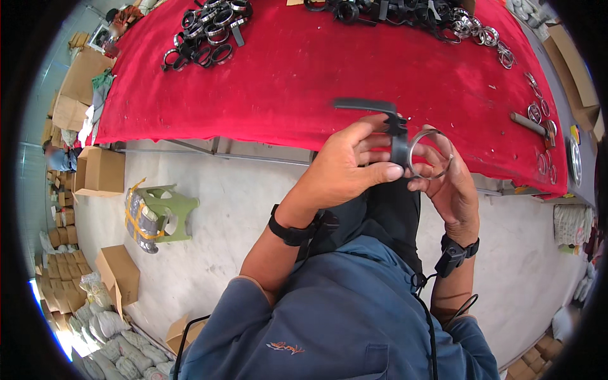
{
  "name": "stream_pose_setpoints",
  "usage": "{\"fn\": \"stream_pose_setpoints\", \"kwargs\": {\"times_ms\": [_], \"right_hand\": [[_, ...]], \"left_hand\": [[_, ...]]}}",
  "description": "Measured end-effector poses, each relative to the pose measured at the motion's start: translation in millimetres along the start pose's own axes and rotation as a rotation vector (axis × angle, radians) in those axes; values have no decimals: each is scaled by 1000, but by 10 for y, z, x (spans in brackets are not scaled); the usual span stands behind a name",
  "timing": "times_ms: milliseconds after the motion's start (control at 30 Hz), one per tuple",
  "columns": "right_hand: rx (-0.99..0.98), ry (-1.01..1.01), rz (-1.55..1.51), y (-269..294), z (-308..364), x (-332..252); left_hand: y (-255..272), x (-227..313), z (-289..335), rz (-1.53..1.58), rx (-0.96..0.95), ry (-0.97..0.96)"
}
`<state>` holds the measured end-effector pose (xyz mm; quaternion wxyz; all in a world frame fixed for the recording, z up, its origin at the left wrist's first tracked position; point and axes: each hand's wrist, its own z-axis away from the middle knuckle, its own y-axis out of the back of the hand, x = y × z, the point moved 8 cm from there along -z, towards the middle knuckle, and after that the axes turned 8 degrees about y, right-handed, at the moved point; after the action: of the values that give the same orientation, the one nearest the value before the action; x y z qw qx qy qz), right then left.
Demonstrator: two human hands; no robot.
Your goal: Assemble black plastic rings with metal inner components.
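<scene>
My left hand (339, 166) is closed on a black plastic ring (398, 147) with a long flat handle sticking out to the left at its top. My right hand (457, 193) grips a thin shiny metal ring (410, 154) with its fingertips, the fingers showing through and behind it. The two rings are side by side, very close; whether they touch I cannot tell. Both hands are over the near edge of a table with a red cloth (285, 82). Black straps with small devices circle both wrists.
A pile of black and metal rings (215, 31) lies far left on the table. Black parts (380, 9) and loose metal rings (484, 35) are at the far right. A hammer (531, 123) rests near the right edge. A green stool (180, 212) and cardboard boxes (101, 171) stand left on the floor.
</scene>
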<state>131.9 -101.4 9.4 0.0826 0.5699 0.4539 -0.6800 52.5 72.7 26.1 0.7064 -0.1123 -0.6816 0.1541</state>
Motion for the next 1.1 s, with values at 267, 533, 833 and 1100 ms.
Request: {"fn": "stream_pose_setpoints", "kwargs": {"times_ms": [267, 533, 833, 1100], "right_hand": [[-40, -120, -377, 87, -12, 206], [38, 199, 562, -74, 5, -94], [-59, 403, 896, -377, 70, -315], [-72, 435, 912, -444, 86, -328]], "left_hand": [[-125, 129, -43, -34, -17, -11], [-61, -79, -47, -51, -55, 36], [-50, -118, -14, -8, -107, 64], [-57, -108, 3, 4, -110, 55]]}}
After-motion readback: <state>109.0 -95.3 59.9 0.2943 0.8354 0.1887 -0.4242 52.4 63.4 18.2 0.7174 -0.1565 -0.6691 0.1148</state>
